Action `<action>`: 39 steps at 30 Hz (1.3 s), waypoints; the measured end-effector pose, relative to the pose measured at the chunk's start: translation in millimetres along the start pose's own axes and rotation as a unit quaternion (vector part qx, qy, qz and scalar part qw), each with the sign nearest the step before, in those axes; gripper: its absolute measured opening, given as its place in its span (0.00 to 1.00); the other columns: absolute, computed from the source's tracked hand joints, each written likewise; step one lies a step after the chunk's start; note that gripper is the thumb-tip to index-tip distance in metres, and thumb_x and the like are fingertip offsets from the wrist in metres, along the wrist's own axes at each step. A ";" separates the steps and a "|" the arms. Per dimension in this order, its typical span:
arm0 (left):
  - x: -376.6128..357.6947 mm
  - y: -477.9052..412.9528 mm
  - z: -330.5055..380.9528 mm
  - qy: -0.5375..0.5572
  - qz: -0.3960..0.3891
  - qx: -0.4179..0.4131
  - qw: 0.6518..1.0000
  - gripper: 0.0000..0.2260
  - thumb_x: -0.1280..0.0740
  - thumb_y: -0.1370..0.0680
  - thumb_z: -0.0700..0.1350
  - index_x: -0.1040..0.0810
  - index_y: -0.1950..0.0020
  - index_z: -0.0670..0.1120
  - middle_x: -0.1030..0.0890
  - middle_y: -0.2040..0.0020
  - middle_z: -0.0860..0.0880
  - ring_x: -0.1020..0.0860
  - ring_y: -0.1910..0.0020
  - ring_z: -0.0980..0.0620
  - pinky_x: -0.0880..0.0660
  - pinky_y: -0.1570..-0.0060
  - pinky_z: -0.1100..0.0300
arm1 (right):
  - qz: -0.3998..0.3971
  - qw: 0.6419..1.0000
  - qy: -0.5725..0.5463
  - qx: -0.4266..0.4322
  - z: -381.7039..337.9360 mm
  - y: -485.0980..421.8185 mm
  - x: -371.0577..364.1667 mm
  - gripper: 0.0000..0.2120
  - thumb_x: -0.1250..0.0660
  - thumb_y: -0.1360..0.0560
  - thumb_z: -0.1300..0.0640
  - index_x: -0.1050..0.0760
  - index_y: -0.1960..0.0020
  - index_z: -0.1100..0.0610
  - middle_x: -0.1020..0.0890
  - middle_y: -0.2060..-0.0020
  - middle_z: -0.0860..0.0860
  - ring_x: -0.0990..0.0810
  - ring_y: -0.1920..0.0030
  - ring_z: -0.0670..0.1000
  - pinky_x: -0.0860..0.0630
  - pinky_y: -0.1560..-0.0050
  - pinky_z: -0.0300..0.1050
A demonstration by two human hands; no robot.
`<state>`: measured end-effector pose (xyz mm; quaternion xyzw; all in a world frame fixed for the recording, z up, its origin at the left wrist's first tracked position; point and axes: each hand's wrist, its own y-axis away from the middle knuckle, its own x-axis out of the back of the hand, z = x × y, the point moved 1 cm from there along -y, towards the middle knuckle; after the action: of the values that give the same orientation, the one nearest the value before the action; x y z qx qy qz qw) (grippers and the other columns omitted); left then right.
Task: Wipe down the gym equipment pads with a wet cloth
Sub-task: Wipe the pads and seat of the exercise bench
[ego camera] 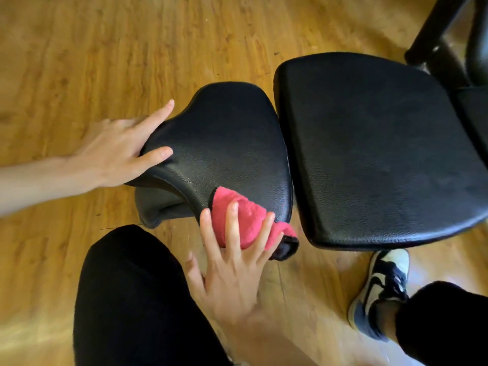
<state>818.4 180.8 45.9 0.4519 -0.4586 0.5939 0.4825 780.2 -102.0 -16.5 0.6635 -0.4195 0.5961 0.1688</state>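
The right hand (232, 268) lies flat with fingers spread, pressing the pink cloth (249, 216) on the lower right corner of the small pad (229, 143). The rest of that pad runs up and left. The left hand (111, 154) holds its left edge. The big pad (383, 154) sits just right, above the wood floor (79, 62).

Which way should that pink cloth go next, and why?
Probably slide the pink cloth leftward across the small pad. The right hand presses it on the near right corner, most of the top lies uncovered, and the left hand grips the left edge.
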 end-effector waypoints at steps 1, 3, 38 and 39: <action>1.3 -1.0 1.5 0.001 -0.004 -0.001 1.000 0.37 0.50 0.22 0.67 0.44 0.16 0.52 0.17 0.48 0.39 0.19 0.57 0.33 0.32 0.65 0.53 | -0.002 1.000 0.015 0.016 7.5 2.0 -0.1 0.35 0.40 0.23 0.39 0.43 0.18 0.45 0.48 0.18 0.52 0.59 0.20 0.70 0.60 0.23 0.72; 3.3 -1.7 2.4 0.002 -0.008 -0.001 1.000 0.38 0.51 0.22 0.69 0.44 0.16 0.51 0.18 0.55 0.41 0.20 0.61 0.35 0.35 0.66 0.55 | 0.003 0.999 0.014 0.038 26.3 1.4 6.3 0.36 0.40 0.22 0.41 0.45 0.18 0.48 0.47 0.18 0.51 0.56 0.18 0.65 0.57 0.20 0.65; 3.2 3.4 9.8 -0.043 -0.011 0.067 0.997 0.50 0.58 0.25 0.78 0.40 0.18 0.41 0.24 0.28 0.37 0.20 0.35 0.39 0.18 0.53 0.45 | -0.280 0.958 0.029 0.054 50.5 -288.0 -0.2 0.47 0.63 0.28 0.20 0.51 0.16 0.45 0.50 0.17 0.52 0.53 0.18 0.61 0.51 0.21 0.60; 2.9 3.7 9.3 -0.051 -0.010 0.077 0.996 0.51 0.58 0.25 0.78 0.41 0.18 0.40 0.24 0.28 0.37 0.21 0.34 0.38 0.18 0.52 0.45 | -0.305 0.951 0.029 0.045 43.3 -307.0 -4.4 0.47 0.64 0.28 0.20 0.45 0.17 0.45 0.44 0.18 0.53 0.47 0.19 0.63 0.46 0.23 0.61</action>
<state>815.2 171.7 49.9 0.5220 -0.4313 0.5984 0.4284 1041.2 49.7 54.1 0.7489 -0.1649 0.5535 0.3250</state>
